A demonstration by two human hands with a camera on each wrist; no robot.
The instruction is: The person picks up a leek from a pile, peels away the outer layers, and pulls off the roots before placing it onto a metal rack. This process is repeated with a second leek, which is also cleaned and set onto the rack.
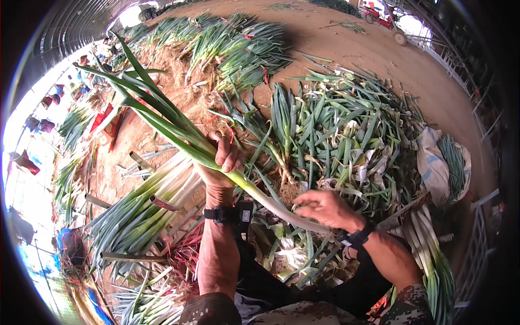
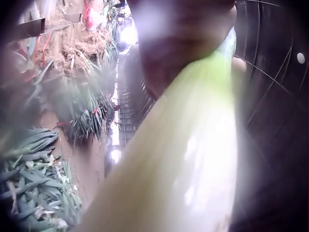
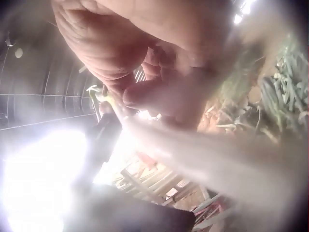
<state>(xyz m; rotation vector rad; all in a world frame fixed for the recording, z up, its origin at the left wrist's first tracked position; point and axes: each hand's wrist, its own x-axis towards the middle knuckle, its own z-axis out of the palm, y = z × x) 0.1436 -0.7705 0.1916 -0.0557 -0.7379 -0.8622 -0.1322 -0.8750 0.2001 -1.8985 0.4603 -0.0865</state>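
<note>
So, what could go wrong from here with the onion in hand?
The left hand grips the big green onion partway along, so its long pale end might bend or snap if the right hand presses hard.

The long leaves stick out well past the grip and could crease or tear.

If it slips, it could drop among the loose leaves.

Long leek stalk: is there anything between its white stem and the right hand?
Nothing visible stands between the right hand and the white stem; the fingers are right beside it. The left hand grips farther up, outside that gap.
</note>
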